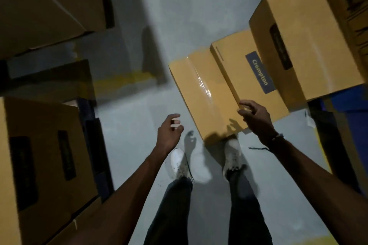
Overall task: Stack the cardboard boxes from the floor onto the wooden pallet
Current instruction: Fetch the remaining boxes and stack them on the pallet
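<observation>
Two hands empty, fingers loosely spread | left hand above grey floor | right hand over near edge of tan taped cardboard box on floor

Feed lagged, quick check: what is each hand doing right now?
Left hand: open, holding nothing.
Right hand: open, fingers loosely curled over the Crompton cardboard box, no grip yet.
</observation>
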The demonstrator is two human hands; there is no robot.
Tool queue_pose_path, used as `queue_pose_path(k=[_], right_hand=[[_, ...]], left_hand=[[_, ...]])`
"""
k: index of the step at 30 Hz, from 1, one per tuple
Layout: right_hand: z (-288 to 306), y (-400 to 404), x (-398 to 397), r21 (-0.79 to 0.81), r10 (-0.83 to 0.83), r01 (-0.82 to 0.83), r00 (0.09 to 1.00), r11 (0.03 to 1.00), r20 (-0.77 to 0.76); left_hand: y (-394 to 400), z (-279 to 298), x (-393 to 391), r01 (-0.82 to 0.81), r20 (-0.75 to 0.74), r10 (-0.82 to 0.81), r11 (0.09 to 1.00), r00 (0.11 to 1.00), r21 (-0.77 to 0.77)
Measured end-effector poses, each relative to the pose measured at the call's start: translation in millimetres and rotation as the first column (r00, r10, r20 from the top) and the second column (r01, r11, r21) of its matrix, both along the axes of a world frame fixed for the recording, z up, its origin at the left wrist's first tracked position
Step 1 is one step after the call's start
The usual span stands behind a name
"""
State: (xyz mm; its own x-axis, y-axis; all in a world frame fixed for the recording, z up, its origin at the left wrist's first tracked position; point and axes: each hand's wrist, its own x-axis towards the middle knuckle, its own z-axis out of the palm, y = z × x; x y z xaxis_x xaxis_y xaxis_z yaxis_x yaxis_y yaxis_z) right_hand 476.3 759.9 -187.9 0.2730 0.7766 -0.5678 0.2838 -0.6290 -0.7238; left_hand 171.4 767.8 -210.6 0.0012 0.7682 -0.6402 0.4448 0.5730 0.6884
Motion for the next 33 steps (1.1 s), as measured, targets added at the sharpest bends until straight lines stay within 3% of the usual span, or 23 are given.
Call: queue_pose_path(k=[8, 16, 19, 24, 28, 33], right_hand=[[-186.2, 71.7, 28.9, -0.02, 0.073, -0.071, 0.995, 0.997, 0.071], [-288.3, 110.3, 47.4, 0.012, 0.291, -0.308, 0.911, 0.951, 0.292], [-306.0, 116.5, 46.6, 0.031, 0.359, -0.406, 0.839, 0.913, 0.409], [-316.2, 121.4, 42.8, 0.043, 0.344, -0.4, 0.834, 0.916, 0.431], [-313.3, 124.8, 40.3, 0.007, 0.319, -0.345, 0.876, 0.939, 0.361], [-322.3, 135.2, 46.2, -0.157, 0.375, -0.35, 0.909, 0.923, 0.182]], left_hand=[[62.3, -199.7, 51.1, 0.04, -0.061, -0.04, 0.999, 0.997, -0.002], [101.3, -332.2, 81.7, 0.163, -0.163, -0.142, 0.98, 0.976, 0.118], [100.4, -353.9, 76.4, 0.224, -0.169, -0.192, 0.954, 0.967, 0.199], [95.4, -353.0, 69.2, 0.17, -0.062, -0.161, 0.961, 0.985, 0.218], [94.7, -345.2, 62.4, 0.125, -0.008, -0.126, 0.968, 0.992, 0.217], [91.8, -326.9, 50.9, 0.119, -0.035, -0.114, 0.977, 0.993, 0.176]])
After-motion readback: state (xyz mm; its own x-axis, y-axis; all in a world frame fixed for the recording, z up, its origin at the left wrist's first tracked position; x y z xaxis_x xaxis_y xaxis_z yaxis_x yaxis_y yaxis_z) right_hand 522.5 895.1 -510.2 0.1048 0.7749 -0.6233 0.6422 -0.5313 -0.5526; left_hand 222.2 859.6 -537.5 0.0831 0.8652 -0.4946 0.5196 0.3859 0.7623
